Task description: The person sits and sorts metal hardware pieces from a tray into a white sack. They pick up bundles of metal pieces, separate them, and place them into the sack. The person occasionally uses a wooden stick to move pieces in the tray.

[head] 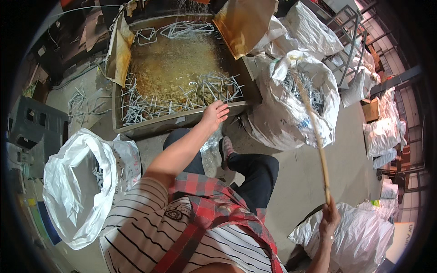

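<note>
My left hand (216, 114) reaches forward over the front rim of a shallow water tub (157, 120), with nothing in it and its fingers spread. Whether it touches the rim I cannot tell. Cloudy brownish water fills the tub, and thin grey bent rods (150, 105) are heaped along its front side. More rods bent into frames (186, 29) lie at the back. Out to the right, my right hand (329, 220) grips one end of a long wooden stick (319, 146). The stick's far end hangs over an open white woven sack (273, 112) of grey rod pieces (305, 88).
An open white sack (80, 187) stands left, holding some grey pieces. Behind it is a dark plastic stool or crate (39, 121). Loose rods (78, 102) lie on the floor. Stained sheets (244, 27) flank the tub's back. More full sacks (355, 232) stand right.
</note>
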{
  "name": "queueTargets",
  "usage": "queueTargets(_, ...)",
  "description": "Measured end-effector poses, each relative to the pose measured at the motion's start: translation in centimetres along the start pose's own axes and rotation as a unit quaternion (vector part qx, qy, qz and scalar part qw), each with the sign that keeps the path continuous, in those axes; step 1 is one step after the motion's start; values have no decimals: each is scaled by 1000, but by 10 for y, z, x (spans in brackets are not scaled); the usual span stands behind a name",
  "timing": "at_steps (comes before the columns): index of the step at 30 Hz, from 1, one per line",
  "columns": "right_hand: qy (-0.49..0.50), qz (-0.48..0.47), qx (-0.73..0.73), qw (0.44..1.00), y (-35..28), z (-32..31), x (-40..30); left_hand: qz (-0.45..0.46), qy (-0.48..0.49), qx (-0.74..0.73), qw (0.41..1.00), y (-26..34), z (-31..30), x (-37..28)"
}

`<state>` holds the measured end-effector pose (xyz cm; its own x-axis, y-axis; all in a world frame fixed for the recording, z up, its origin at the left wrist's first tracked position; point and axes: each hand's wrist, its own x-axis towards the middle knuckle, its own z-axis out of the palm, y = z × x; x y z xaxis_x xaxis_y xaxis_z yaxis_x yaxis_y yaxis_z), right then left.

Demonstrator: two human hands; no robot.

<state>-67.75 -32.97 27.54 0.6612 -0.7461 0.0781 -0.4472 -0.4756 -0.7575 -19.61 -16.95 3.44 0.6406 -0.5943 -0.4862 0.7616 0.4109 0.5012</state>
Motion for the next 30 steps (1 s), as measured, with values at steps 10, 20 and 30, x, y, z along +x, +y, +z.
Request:
queueTargets(10, -198, -242, -215, 925, -113, 309, 331, 19, 24, -35, 999, 28, -25, -20)
queueTargets(20, -313, -320, -431, 783, -186, 450, 432, 70, 57, -29, 996, 73, -67, -33)
queueTargets(30, -465, 103, -87, 875, -201, 300, 351, 72, 65, -27, 995, 80, -80, -45)
